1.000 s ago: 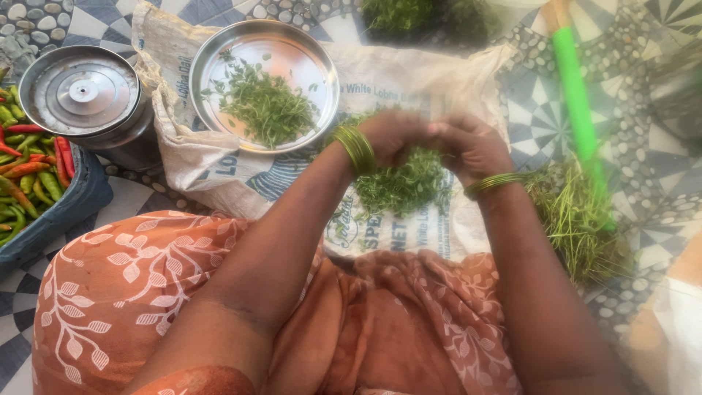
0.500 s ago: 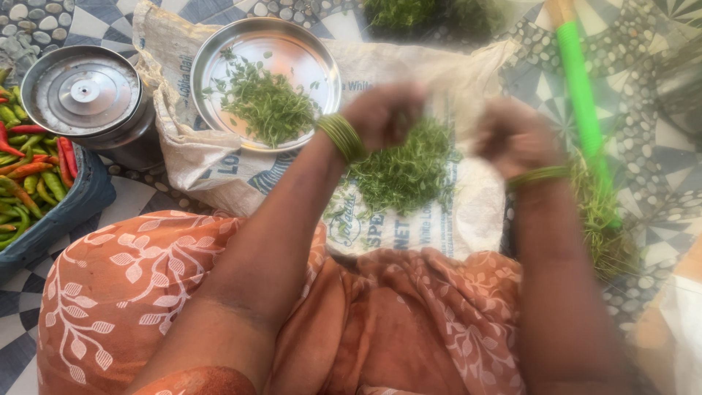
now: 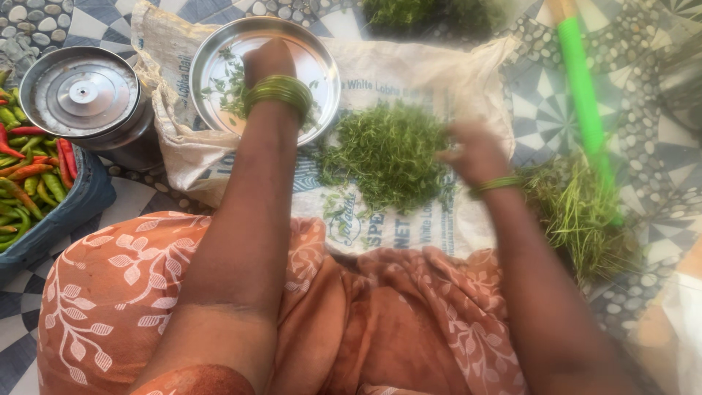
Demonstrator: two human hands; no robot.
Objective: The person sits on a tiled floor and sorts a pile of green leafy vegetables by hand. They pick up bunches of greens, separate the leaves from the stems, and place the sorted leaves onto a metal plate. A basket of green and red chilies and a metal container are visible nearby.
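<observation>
- Head view: the left hand (image 3: 269, 60) reaches over the round shiny steel plate (image 3: 212, 55). Its fingers point away from the camera, so whether they pinch anything cannot be told. Green bangles (image 3: 280, 93) circle the wrist.
- The right hand (image 3: 472, 152) is blurred at the right edge of the loose heap of fine green leafy herbs (image 3: 384, 150); its fingers look loosely curled and touching the heap, but the grip cannot be told.
- The heap lies on the white woven sack (image 3: 468, 80) spread on the patterned tile floor (image 3: 541, 110), between the two hands, just beside the plate. A few sprigs (image 3: 232, 93) lie in the plate.
- By the look of it the herb is very light, soft and limp. It would likely crush or scatter easily, so a gentle pinch at the stems suits it best.
- A pile of grassy green stalks (image 3: 578, 212) lies right of the right hand, under a bright green stick (image 3: 581, 88).
- A lidded steel pot (image 3: 80, 91) and a dark blue basket (image 3: 77, 201) of red and green chillies (image 3: 29, 172) crowd the left side. Open room is mainly on the sack, near the knees draped in orange cloth (image 3: 102, 292).
</observation>
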